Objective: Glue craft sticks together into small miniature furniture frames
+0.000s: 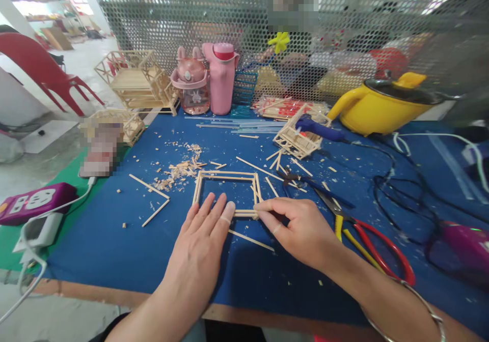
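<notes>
The square stick frame [228, 192] is pressed flat by the left hand [204, 235] — fingers extended, nothing grasped — while its near corner is apparently pinched by the right hand [301, 230].

blue-covered table [114, 240] with wooden front edge, perforated metal mesh screen [171, 11] behind it, red plastic chair [46, 72] on pale concrete floor [42, 164] at left, bright daylight from far-left shelves.
</notes>
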Demonstrator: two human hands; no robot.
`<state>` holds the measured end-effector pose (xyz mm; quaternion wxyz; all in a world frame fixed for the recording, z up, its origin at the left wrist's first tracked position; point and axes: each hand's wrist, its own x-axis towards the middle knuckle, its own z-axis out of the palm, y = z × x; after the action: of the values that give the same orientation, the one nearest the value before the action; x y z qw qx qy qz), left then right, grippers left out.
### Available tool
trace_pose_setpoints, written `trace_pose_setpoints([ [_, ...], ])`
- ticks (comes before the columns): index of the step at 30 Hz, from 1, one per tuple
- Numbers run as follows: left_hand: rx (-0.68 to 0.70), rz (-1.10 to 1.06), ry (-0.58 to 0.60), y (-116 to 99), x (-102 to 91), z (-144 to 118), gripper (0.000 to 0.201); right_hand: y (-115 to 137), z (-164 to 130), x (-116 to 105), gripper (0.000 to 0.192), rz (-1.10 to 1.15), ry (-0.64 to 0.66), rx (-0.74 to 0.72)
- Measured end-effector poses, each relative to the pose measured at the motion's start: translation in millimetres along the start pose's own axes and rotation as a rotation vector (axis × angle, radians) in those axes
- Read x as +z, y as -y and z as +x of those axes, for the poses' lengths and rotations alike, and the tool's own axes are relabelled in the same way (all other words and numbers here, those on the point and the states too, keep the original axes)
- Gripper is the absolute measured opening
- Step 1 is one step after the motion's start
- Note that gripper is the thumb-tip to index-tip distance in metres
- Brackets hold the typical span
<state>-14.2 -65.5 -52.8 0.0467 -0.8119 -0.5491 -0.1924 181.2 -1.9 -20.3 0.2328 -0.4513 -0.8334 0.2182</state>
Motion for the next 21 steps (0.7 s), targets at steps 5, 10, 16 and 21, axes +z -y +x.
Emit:
trace_pose_setpoints([
  [5,0.015,0.023,-0.019,2,3.2,-4,0.052,0,-3,1,0.021,0.019,0.013,-0.008],
  [10,-0.024,-0.013,-0.079,2,2.5,1,0.046,0,-2,1,0.022,0.053,0.024,0.013],
  [16,-0.038,-0.028,-0.116,2,2.2,5,0.047,-14,3,-38,0.026,0.054,-0.077,0.158],
  [21,-0.029,-0.017,-0.121,2,2.7,3,0.046,-20,0,-50,0.019,-0.228,0.126,0.166],
])
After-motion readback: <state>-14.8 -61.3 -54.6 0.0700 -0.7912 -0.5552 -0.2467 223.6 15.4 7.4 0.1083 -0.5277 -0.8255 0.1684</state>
